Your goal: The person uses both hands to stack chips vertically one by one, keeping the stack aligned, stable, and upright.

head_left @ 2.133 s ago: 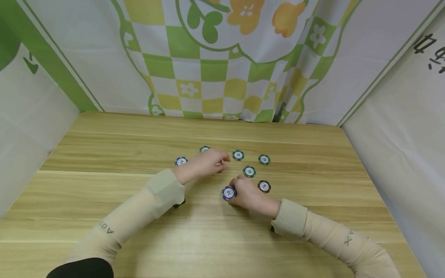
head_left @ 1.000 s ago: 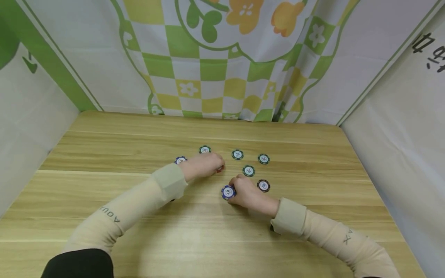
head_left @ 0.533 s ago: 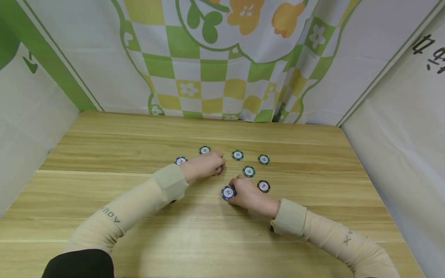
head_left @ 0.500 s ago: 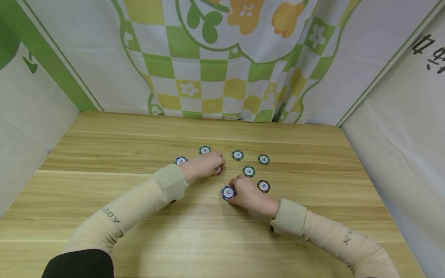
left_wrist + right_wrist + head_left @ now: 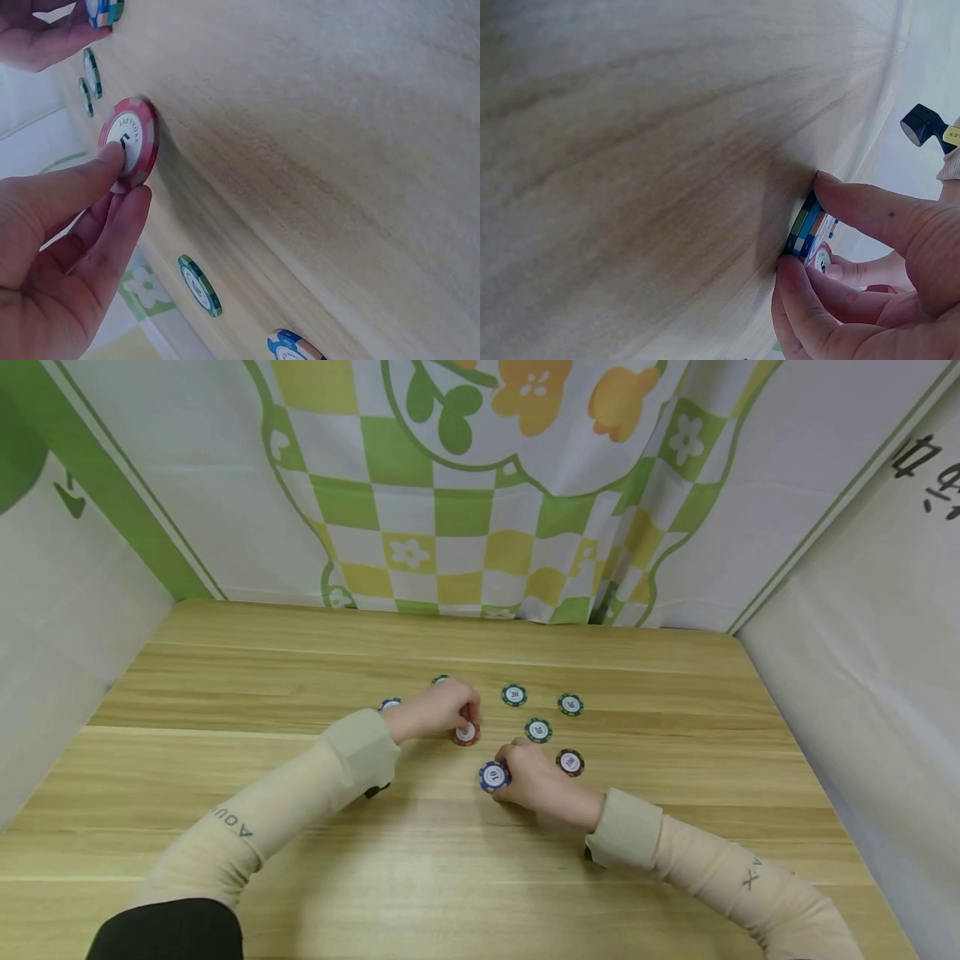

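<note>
In the head view, my left hand [image 5: 437,707] pinches a red poker chip [image 5: 467,734] near the middle of the table. The left wrist view shows the thumb on the face of the red chip, which is marked 5, and fingers at its edge; a shadow lies beside it. My right hand [image 5: 538,783] grips a short stack of poker chips [image 5: 493,776] by its sides, a blue 10 on top. Seen from the right wrist, the stack [image 5: 807,227] has blue and green edges and sits on the wood between thumb and fingers.
Green 20 chips [image 5: 537,730] and a black 100 chip [image 5: 570,762] lie flat beyond and beside my right hand. A blue chip [image 5: 389,704] and another green chip [image 5: 439,679] are partly covered by my left hand. A patterned curtain [image 5: 465,510] hangs behind the wooden table [image 5: 262,693].
My left hand came down onto the red chip, took it between thumb and fingers, and has shifted it slightly toward me and left. My right hand stays on the stack.
</note>
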### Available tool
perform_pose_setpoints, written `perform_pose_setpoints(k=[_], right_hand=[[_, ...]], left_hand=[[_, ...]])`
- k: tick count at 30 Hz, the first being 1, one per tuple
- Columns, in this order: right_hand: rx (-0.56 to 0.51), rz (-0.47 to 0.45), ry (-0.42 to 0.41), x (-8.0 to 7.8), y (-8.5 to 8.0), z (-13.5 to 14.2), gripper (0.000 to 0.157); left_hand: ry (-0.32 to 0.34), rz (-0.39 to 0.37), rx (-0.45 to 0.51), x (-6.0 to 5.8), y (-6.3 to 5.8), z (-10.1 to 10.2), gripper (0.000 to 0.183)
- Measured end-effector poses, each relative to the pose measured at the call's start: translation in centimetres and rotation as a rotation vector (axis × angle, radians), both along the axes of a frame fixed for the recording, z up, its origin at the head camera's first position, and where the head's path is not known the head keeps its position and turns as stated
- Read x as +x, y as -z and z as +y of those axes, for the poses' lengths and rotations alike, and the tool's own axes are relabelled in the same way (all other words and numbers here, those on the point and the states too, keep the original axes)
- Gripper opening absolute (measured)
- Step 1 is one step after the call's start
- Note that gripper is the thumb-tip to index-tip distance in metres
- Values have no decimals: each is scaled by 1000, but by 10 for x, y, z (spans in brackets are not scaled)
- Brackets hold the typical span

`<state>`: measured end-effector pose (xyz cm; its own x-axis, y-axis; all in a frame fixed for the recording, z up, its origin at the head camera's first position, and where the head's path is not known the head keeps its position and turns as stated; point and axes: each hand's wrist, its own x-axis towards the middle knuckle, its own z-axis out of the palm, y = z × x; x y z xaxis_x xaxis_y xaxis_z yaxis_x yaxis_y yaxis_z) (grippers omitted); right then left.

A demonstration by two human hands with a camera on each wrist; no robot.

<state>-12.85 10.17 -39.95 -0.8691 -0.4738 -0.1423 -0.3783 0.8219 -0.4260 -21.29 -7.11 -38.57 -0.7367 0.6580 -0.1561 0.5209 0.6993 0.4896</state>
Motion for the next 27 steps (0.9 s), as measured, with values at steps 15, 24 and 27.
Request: perform_pose_setpoints(k=[15, 24, 27], right_hand=[[0, -16, 9, 1, -1, 0, 41], [-5, -21, 6, 1, -1, 1, 40], [-1, -29, 7, 1, -1, 0, 40]], left_hand=[[-33, -113, 30, -2, -3, -6, 5], [-121, -284, 62, 2, -9, -5, 5], [-140, -339, 63, 4, -11, -4, 5]])
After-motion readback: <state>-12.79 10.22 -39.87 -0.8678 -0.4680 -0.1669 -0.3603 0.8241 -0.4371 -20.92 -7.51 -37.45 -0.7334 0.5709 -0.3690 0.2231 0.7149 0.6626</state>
